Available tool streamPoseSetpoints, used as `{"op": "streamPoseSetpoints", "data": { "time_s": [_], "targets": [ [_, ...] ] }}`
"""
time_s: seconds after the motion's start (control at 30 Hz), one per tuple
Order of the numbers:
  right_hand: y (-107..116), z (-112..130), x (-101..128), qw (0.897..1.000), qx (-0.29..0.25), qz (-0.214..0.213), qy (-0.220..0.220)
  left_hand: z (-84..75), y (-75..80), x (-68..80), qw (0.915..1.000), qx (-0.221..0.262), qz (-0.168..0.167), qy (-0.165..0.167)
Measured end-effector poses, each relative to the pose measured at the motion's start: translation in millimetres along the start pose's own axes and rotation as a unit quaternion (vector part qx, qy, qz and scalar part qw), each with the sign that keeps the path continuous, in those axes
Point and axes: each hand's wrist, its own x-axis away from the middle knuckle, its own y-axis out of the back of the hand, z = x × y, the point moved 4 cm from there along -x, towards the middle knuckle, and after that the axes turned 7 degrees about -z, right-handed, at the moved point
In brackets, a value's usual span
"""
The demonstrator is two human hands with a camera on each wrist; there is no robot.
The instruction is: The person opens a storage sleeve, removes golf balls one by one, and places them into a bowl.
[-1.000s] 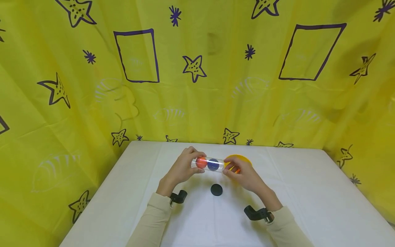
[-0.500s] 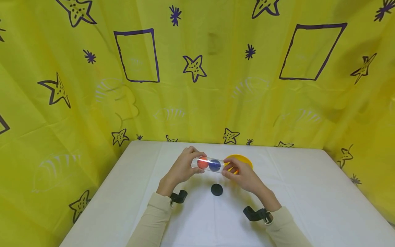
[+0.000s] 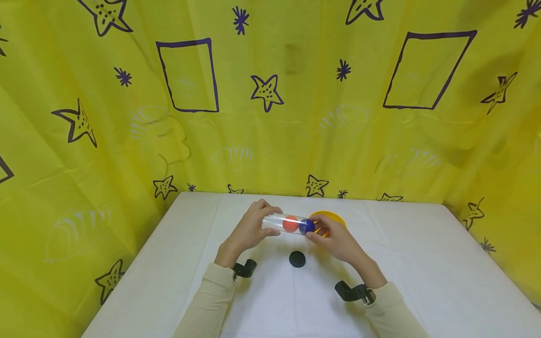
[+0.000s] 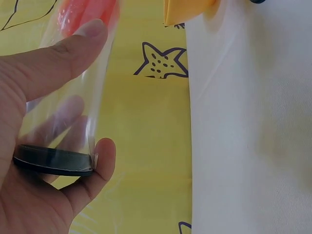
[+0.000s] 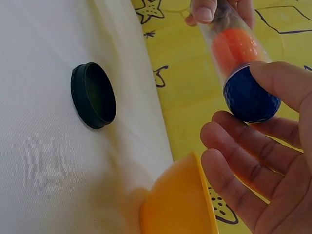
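My left hand [image 3: 249, 230] grips a clear plastic tube [image 3: 272, 221] held nearly level above the table. A black cap [image 4: 53, 162] closes its left end, beside the palm in the left wrist view. Inside the tube sits an orange ball [image 3: 290, 224], its surface dimpled in the right wrist view [image 5: 235, 48]. At the uncapped right end, a dark blue golf ball [image 5: 251, 95] sticks partly out of the mouth. My right hand [image 3: 336, 238] pinches this ball, thumb on its near side and a finger behind it; the other fingers are spread below.
A loose black cap [image 3: 297, 259] lies on the white table [image 3: 291, 305] in front of the tube. Behind my right hand stands a yellow bowl [image 3: 331, 216]; a bit of orange shows there between the fingers. A yellow patterned curtain [image 3: 270, 141] hangs beyond the table's far edge.
Both balls have slid right along the tube, and the blue golf ball now pokes out of its open end into my right fingers. My left hand has stayed put.
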Motion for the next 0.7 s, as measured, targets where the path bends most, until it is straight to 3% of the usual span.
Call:
{"op": "streamPoseSetpoints", "data": {
  "time_s": [0.33, 0.7],
  "targets": [
    [-0.4, -3.9, -1.5, 1.000, -0.008, 0.001, -0.003, 2.5, 0.5, 0.1, 1.0000, 0.000, -0.003, 0.000],
    [5.1, -6.9, -1.8, 0.999, 0.006, -0.036, -0.004, 3.2, 1.8, -1.2, 1.0000, 0.004, -0.005, -0.001]
  ]
}}
